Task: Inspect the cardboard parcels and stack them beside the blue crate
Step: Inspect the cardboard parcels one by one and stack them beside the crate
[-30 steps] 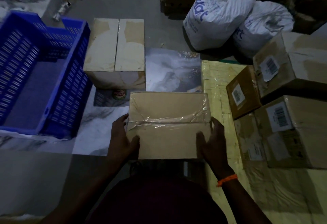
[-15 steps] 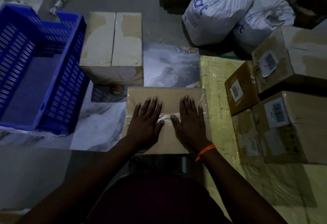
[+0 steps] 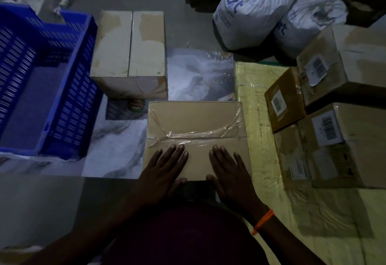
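Both hands lay flat, palms down, on the near half of the taped parcel (image 3: 196,139), which sat on the floor at the frame's centre. The left hand (image 3: 165,172) pressed its near left part, fingers straight and slightly spread, gripping nothing; the right hand (image 3: 229,174), with an orange band (image 3: 263,220) on its wrist, lay likewise on the near right part, fingers fanned a little, thumb at the near edge. Crinkled clear tape ran across the parcel's top just beyond the fingertips. At 10 o'clock from it stood a pale box (image 3: 129,55), just beside the blue crate (image 3: 69,105), which filled the 9 o'clock side. At 3 o'clock a heap of labelled parcels (image 3: 325,122) rested on a yellow sheet (image 3: 259,101), and at 1 o'clock lay two white sacks (image 3: 271,11), touching each other.
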{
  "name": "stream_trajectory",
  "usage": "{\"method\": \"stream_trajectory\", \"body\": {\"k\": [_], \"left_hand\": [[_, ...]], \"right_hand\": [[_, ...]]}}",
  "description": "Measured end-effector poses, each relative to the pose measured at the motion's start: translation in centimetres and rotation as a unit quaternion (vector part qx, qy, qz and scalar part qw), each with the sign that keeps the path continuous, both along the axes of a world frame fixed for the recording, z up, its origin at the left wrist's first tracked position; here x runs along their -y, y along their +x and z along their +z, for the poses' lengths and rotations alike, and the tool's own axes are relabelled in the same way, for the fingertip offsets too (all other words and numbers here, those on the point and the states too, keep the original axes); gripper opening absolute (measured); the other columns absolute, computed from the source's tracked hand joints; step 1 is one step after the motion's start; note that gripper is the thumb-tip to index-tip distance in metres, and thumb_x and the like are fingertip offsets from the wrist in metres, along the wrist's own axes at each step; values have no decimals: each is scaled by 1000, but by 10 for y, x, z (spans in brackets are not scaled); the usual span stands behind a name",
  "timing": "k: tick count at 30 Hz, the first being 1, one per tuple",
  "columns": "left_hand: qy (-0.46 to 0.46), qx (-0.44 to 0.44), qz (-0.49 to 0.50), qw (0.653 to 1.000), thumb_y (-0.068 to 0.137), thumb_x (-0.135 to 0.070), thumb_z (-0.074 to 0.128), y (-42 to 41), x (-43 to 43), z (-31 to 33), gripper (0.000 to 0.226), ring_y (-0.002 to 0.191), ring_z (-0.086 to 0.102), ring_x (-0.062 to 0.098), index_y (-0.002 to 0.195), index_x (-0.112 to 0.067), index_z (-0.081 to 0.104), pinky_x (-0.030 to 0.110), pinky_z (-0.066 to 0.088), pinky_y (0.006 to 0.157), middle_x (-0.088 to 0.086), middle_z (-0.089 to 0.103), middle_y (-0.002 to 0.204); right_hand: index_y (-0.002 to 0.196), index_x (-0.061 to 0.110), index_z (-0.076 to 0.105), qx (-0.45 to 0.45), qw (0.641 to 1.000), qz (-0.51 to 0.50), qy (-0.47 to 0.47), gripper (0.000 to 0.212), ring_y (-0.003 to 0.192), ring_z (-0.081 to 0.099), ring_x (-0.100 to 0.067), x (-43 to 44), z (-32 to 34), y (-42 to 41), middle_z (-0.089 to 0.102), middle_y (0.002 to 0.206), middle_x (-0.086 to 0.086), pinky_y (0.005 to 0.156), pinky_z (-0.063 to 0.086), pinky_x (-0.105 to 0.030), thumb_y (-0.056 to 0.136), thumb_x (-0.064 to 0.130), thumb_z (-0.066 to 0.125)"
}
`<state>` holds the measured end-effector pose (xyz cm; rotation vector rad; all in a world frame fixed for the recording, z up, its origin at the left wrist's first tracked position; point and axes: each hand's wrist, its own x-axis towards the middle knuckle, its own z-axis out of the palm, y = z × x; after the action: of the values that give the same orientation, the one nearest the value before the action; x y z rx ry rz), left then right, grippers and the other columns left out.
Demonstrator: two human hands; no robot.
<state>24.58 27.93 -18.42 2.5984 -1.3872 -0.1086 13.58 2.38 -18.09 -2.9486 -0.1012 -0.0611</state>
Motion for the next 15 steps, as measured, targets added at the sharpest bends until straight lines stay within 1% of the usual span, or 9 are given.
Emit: {"method": "stream_trajectory", "body": {"k": [2,5,7,8,9,11,12,13,15], "left_hand": [[-3,-1,-5,1000,107,-54,24,1,-1,1,65,153,26,30,158,-15,35,51,24,119,9,26,166],[1,-9,-2,1000,107,-54,25,0,0,1,65,154,23,27,159,-16,32,48,20,121,8,24,167],[-4,-20,2,1000,107,-52,28,1,0,1,63,154,23,26,159,-17,33,46,19,122,7,25,167],[-15,-31,1,999,106,-50,31,3,0,1,61,153,25,27,158,-18,35,47,22,122,8,28,166],[-34,-43,0,998,106,-48,35,7,0,4,58,151,30,28,155,-18,40,48,28,120,8,33,164],[-103,-54,15,993,102,-39,47,16,1,12,49,141,45,31,143,-14,56,52,44,110,12,48,154],[-144,-52,45,987,100,-34,53,22,2,18,44,136,50,31,137,-12,60,51,48,104,13,53,149],[-172,-50,91,980,97,-30,57,29,2,22,42,134,51,30,134,-10,61,49,48,103,13,53,147],[-204,-67,203,955,95,-29,61,44,2,24,51,139,45,29,141,-9,54,48,43,109,13,48,151]], "right_hand": [[160,15,31,1,1000,-4,-4,63,156,23,-22,0,1,-2,26,168,-6,124,20,-50,109,51,25],[159,18,31,8,1000,-11,4,61,156,24,-20,-2,-1,-1,26,168,-4,125,18,-48,108,50,30],[158,17,34,11,1000,-18,16,59,154,26,-19,-2,-2,1,27,166,-2,123,21,-49,107,48,35],[156,17,38,10,999,-19,24,58,153,27,-18,-1,-1,2,28,165,-1,122,24,-50,106,46,37],[155,17,42,6,999,-19,33,57,152,29,-18,-1,0,4,29,164,0,121,28,-51,105,45,39],[148,15,53,11,998,-18,65,54,148,38,-21,2,7,10,39,161,-2,117,38,-54,102,41,44],[143,12,58,27,996,-19,85,51,145,45,-25,5,11,16,47,157,-8,114,41,-54,101,37,47],[139,8,61,53,993,-27,101,49,140,50,-30,8,16,21,53,151,-13,112,44,-52,99,33,50],[134,2,62,114,983,-85,120,46,131,53,-33,19,25,35,58,142,-19,109,44,-45,96,26,54]]}}
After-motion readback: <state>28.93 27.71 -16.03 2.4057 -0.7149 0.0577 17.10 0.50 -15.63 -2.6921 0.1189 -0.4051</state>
